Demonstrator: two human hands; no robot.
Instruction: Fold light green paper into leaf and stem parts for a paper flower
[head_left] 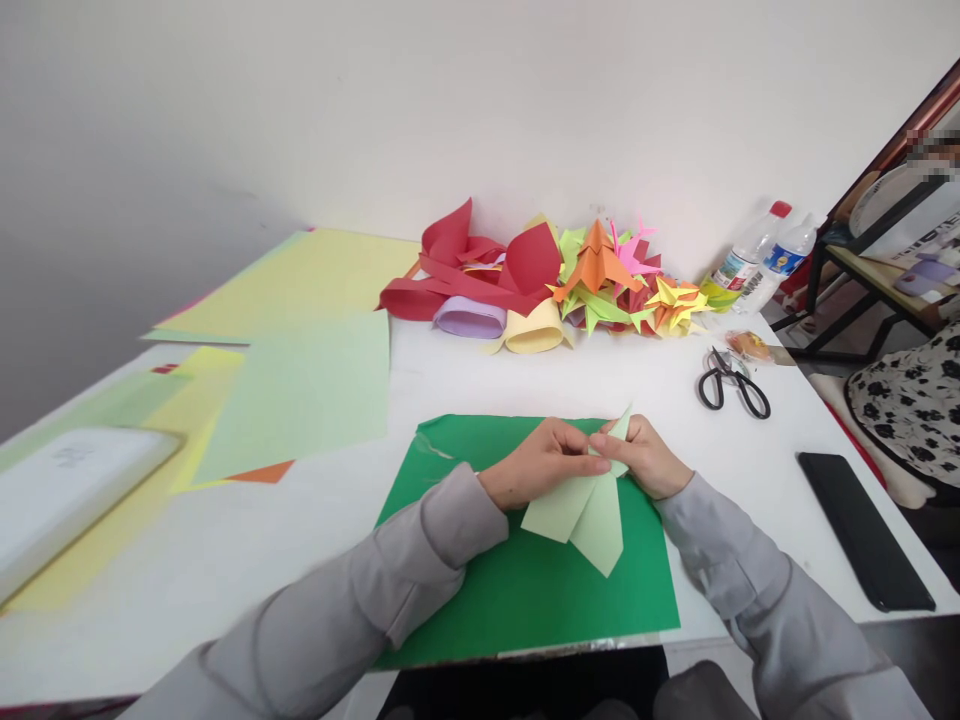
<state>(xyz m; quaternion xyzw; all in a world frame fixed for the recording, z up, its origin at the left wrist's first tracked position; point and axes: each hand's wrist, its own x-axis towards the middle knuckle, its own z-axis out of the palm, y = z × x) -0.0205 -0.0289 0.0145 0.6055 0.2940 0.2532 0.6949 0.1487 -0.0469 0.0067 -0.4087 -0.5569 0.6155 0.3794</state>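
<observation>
Both hands hold a folded piece of pale green paper (pixel 587 513) above a green sheet (pixel 480 600) on the white table. My left hand (pixel 538 462) pinches it near its narrow middle, thumb on top. My right hand (pixel 646 458) grips the upper part from the other side, with a pointed tip of the paper standing up between the hands. Two wide flaps hang down toward me. The folds under the fingers are hidden.
Black-handled scissors (pixel 731 385), a black phone (pixel 862 530) and plastic bottles (pixel 752 250) are at the right. Folded paper shapes (pixel 600 265) line the wall. Coloured sheets (pixel 315 380) and a white box-like object (pixel 75 480) lie left. A person in a floral garment (pixel 911 410) sits at far right.
</observation>
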